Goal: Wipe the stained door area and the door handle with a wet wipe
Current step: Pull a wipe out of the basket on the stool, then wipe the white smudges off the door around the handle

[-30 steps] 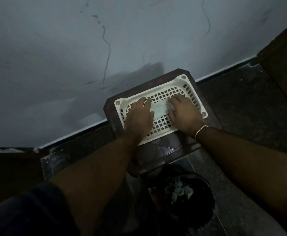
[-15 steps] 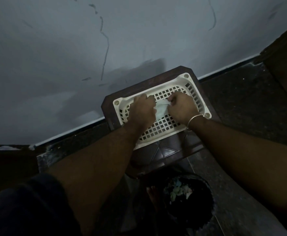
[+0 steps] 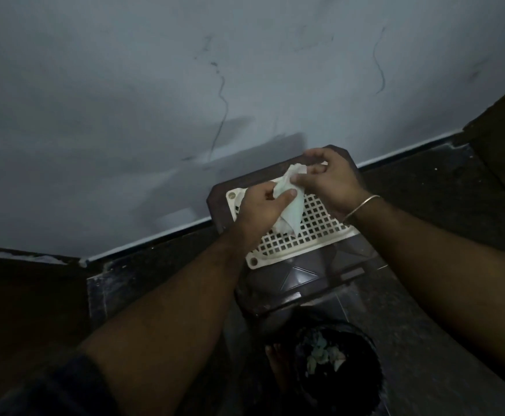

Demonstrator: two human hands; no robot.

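Both my hands have lifted the wet wipe up off the white perforated tray since a second ago. Tray sits on a dark stool, black bin at 6 o'clock. Left hand pinches the wipe's middle, right hand grips its top at 1 o'clock.

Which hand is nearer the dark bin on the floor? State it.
Left. The left hand grips the wet wipe lower in view, closer to the bin; the right hand pinches its top edge, farther away.
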